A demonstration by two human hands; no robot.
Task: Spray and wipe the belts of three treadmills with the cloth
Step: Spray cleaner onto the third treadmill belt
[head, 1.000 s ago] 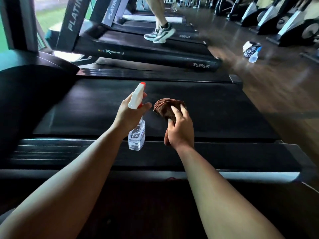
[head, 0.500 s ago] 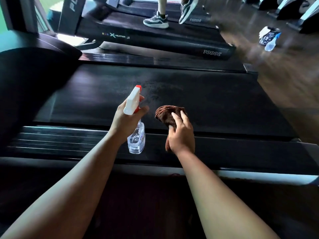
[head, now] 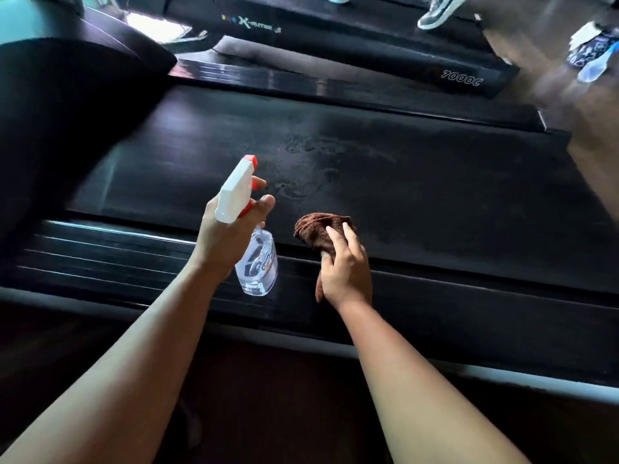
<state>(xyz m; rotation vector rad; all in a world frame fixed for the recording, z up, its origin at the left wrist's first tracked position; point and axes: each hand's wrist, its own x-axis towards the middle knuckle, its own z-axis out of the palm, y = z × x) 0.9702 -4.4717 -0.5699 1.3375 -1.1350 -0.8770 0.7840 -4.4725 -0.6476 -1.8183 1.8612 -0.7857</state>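
Seen from above, two bare forearms reach over the wide black rubber belt (head: 402, 182) of a treadmill. The left hand (head: 227, 229) grips the neck of a clear plastic spray bottle (head: 258, 262) with a white trigger head and red nozzle, one finger curled on the trigger; the nozzle points out over the belt. Beyond the nozzle, a misted wet patch (head: 311, 169) shows on the belt surface. Just to the right, the right hand (head: 345, 269) clutches a bunched brown cloth (head: 318, 229) (held above the belt's near edge; contact cannot be judged). A ribbed black side rail (head: 100, 252) runs under the wrists. Farther off, a second black treadmill (head: 368, 45) carries someone's grey sneaker (head: 438, 11). At far right, a small plastic bottle (head: 596, 65) lies on the brown wooden floor (head: 569, 105).
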